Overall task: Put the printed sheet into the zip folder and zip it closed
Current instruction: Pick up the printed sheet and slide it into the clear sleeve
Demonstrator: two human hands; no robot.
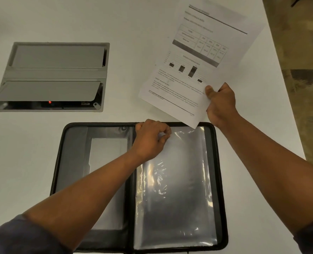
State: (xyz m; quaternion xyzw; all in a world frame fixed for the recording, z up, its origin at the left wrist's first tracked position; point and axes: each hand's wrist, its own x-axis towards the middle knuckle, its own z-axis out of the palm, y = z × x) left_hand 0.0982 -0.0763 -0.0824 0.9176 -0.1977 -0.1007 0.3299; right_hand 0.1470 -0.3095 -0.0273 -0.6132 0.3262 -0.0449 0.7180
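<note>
Your right hand (220,105) is raised beyond the far right corner of the zip folder (223,180), arm reaching in from the lower right. Thumb on top, fingers curled beneath: it pinches the near right corner of the printed sheet (194,57). The sheet fans up and away from that hand, tilted, its near corner overlapping the folder's far edge. Whether the sheet touches the folder there, you cannot tell.

Your left hand (151,139) sits at the folder's far edge, just right of the spine, forearm crossing the left half diagonally. Fingers are curled, thumb and forefinger pinching the top edge of the clear plastic sleeve (176,189) that covers the right half. The sleeve is crinkled and glossy below that hand.

The folder lies open flat on the white surface (33,143), beneath both forearms. A clear window pocket (106,153) sits under your left forearm, partly covered by it.

Hard to make out: the sheet's print is blurred; a table, a bar chart and text blocks show, no words legible. The folder's near edge is cut off by the frame bottom. Your right fingers are hidden under the paper.

Beyond your left hand, a grey cable hatch (55,76) is set into the surface, near flap ajar, a red light (50,102) inside.
</note>
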